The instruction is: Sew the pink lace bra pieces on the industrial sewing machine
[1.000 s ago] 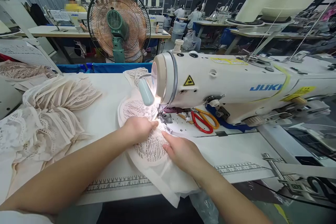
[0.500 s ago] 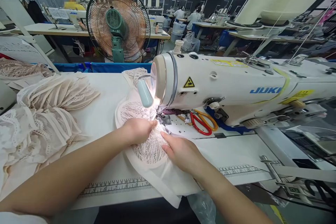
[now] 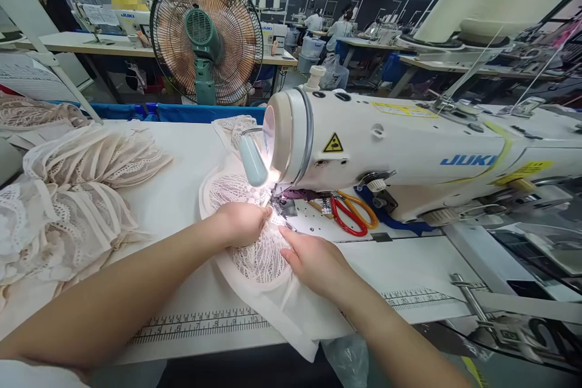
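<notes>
Barely shifted since the earlier frame, apart from a slight swing of the whole view; almost unmoved at left hand [image 3: 243, 224] and right hand [image 3: 321, 264]; pinching the lace piece [image 3: 259, 264] with the left fingers, close beside the needle area [image 3: 275, 199]; resting on the lace with two right fingertips, slightly apart, the others hidden; cannot tell about any grip from below; lying on the counter [image 3: 409, 267], with its far part passing beneath the head of the sewing machine [image 3: 364, 139].

Gravest danger, in judgement: a pricked left finger, from a forward slip or a sudden feed; next, a pucker, from uneven pull between left and right; then a trapped fold, from layers out of sight underneath; possibly misjudged needle position, from the glare below the small lamp [image 3: 253, 160]; a sideways drag, from a snag on the loose strip [image 3: 295, 333], hanging past the counter's front edge; farther right, a caught edge on the red-handled scissors [image 3: 334, 213]; farther left, a toppled pile of lace pieces [image 3: 91, 151], from a wide sweep of the left forearm [image 3: 122, 291].
</notes>
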`<state>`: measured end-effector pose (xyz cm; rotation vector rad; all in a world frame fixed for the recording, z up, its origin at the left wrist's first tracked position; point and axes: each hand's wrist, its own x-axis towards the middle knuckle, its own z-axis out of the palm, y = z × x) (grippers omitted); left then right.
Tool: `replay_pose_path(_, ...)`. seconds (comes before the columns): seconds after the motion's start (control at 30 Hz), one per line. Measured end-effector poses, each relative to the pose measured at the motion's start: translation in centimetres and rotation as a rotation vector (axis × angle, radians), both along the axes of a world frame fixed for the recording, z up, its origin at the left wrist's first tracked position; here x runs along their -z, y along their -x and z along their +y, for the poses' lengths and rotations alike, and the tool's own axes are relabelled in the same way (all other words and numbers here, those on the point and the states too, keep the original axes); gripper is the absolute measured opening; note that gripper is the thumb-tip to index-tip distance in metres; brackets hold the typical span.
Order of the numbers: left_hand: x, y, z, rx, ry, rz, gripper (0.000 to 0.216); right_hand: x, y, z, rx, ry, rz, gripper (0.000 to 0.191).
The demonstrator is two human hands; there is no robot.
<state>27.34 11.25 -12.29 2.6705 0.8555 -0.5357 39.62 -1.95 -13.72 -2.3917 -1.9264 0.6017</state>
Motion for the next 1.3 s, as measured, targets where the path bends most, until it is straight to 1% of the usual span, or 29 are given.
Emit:
replay_pose_path(0.4,-0.3,-0.5,1.0,-0.018,-0.011,-0.005,0.05,0.1,0.1,0.7,0.0,0.013,-0.045,0.047)
replay_pose_path(0.57,-0.7,0.2,0.8,0.005,0.003,-0.072,0.05,0.1,0.1,0.3,-0.005,-0.023,-0.046,0.044)
replay_pose_path(0.67,-1.2,1.3,0.0,0.053,-0.08,-0.064,0.059,0.1,0.1,0.2,0.0,-0.047,-0.051,0.043)
replay_pose_path(0.77,-1.5,2.3,-0.6,0.106,-0.209,-0.063,0.059,0.3,0.2,0.4,0.014,-0.068,-0.082,0.044)
replay_pose_path(0.83,-1.5,2.6,-0.5,0.127,-0.253,-0.069,0.062,0.4,0.3,0.7,0.026,-0.075,-0.102,0.043)
replay_pose_path(0.97,-1.3,2.7,0.1,0.121,-0.309,-0.05,0.066,0.5,0.3,0.5,0.029,-0.105,-0.118,0.039)
replay_pose_path(1.07,-0.8,2.8,0.6,0.117,-0.341,-0.068,0.066,0.5,0.1,-0.4,-0.022,-0.157,-0.104,0.031)
replay_pose_path(1.13,-0.3,3.0,0.7,0.118,-0.365,-0.085,0.066,0.6,-0.2,-1.0,-0.063,-0.179,-0.091,0.03)
replay_pose_path(1.3,1.3,3.4,0.9,0.11,-0.431,-0.152,0.065,0.8,-0.8,-1.5,-0.111,-0.152,-0.065,0.046)
